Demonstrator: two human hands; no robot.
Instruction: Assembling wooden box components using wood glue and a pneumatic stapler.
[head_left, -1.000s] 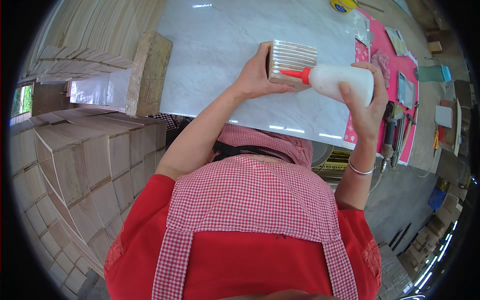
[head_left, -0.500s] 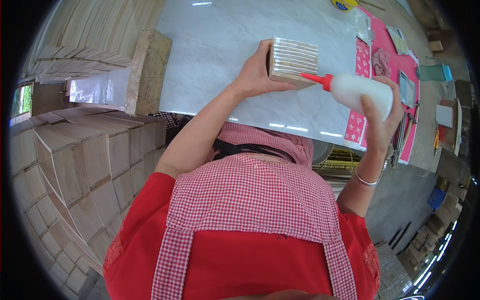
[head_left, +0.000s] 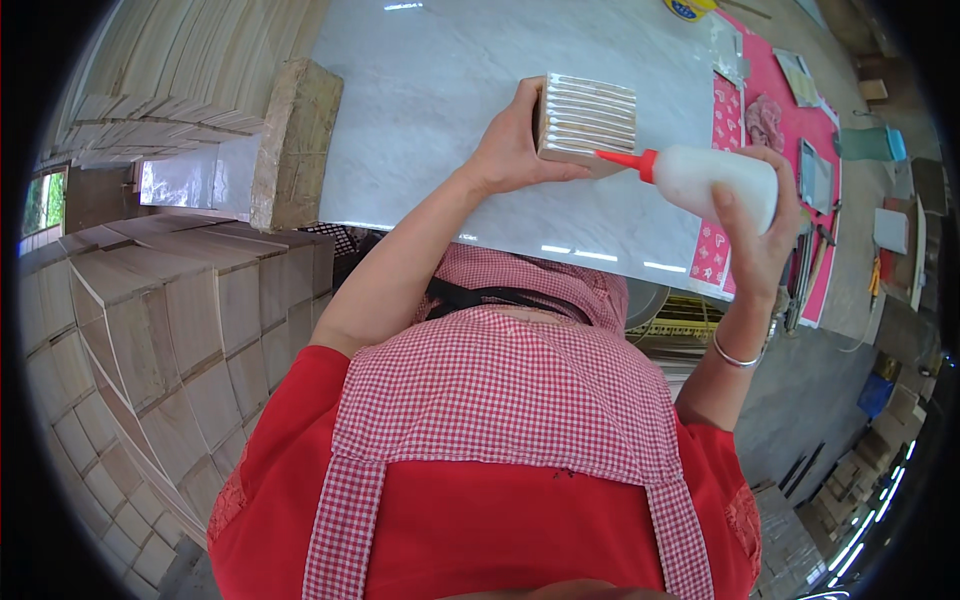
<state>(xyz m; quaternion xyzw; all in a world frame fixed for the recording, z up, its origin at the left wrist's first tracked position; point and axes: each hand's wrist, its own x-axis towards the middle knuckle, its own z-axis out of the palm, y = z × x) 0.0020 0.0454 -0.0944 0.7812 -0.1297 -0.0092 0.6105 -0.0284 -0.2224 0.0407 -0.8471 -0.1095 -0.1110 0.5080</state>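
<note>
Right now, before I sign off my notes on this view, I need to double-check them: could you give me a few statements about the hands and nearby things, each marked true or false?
1. The left hand holds a wooden block with white lines across it. True.
2. The right hand grips a blue bottle. False: it grips a white bottle with a red nozzle.
3. The nozzle points toward the person's left. True.
4. The bracelet is on the left wrist. False: it is on the right wrist.
5. The apron is checked. True.
</note>
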